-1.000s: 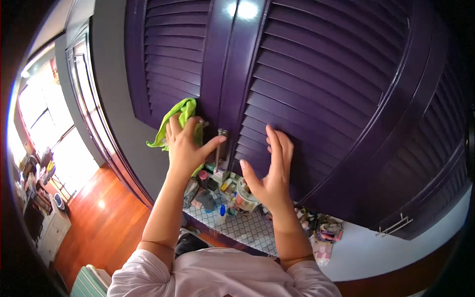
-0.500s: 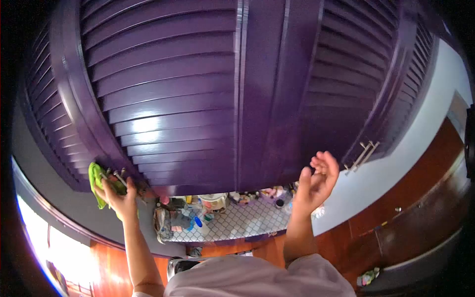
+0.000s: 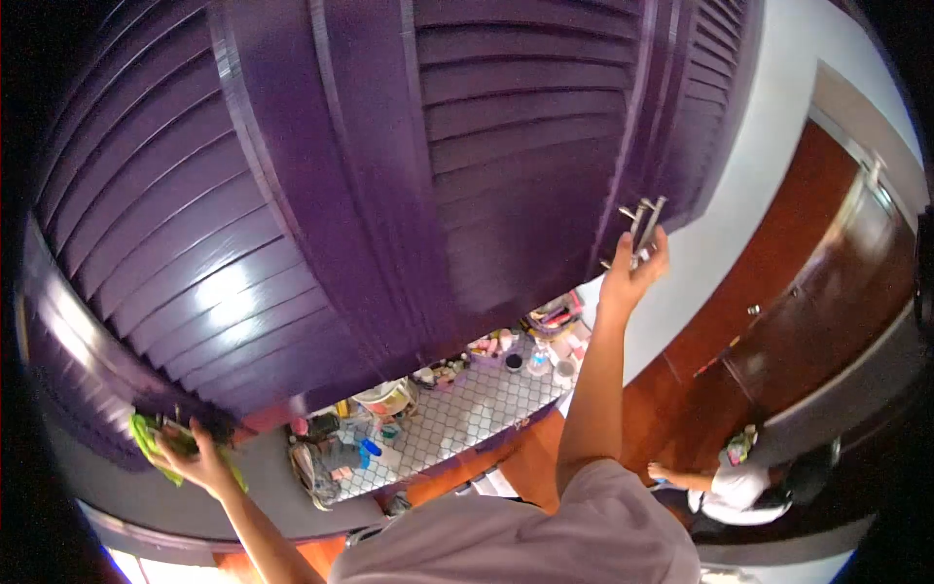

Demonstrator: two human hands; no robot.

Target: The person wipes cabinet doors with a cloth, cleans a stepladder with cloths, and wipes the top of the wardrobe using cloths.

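Observation:
Purple louvered cabinet doors (image 3: 525,195) fill the upper view. At the lower left, my left hand (image 3: 199,462) is at a metal door handle (image 3: 173,424) with a bright green cloth (image 3: 146,443) bunched behind its fingers. The cloth partly hides how the fingers meet that handle. On the right, my right hand (image 3: 634,273) is raised to a pair of metal bar handles (image 3: 646,222), its thumb and fingers around their lower end.
Below the doors, a tiled-pattern counter (image 3: 457,423) holds bottles, a white tub (image 3: 384,397), a blue item (image 3: 370,447) and small containers. A brown door (image 3: 778,253) stands at right. A seated person (image 3: 735,492) is at the lower right.
My view has turned rightward and tilted. My right hand, previously apart from the right handles with fingers spread, is now at them. The left hand stays with the green cloth at the left handle.

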